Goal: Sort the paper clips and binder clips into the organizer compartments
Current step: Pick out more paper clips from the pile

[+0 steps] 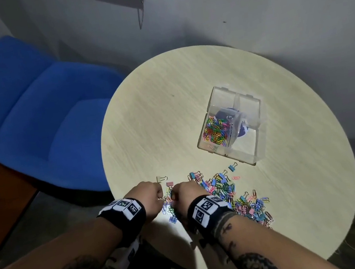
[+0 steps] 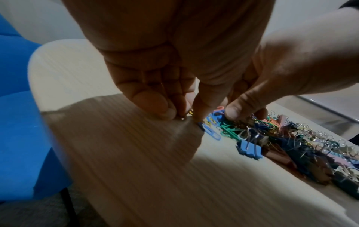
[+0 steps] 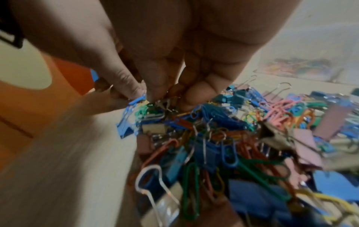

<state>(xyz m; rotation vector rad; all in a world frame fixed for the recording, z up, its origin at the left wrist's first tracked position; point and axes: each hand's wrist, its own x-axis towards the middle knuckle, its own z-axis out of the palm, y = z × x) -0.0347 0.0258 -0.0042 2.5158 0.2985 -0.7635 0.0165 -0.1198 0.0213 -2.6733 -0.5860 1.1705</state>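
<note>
A mixed pile of coloured paper clips and binder clips (image 1: 227,192) lies on the near part of the round table (image 1: 167,103). Both hands work at the pile's left end, close together. My left hand (image 1: 157,195) has its fingers curled and pinches small paper clips (image 2: 190,113) at the table surface. My right hand (image 1: 178,194) pinches a clip with silver wire (image 3: 165,104) between thumb and fingers. The clear organizer (image 1: 255,145) stands further right; one compartment holds coloured paper clips (image 1: 215,130).
A blue and white round object (image 1: 238,122) lies in the middle of the organizer. A few stray binder clips (image 1: 233,167) lie between pile and organizer. A blue chair (image 1: 37,124) stands left of the table. Walls close in behind.
</note>
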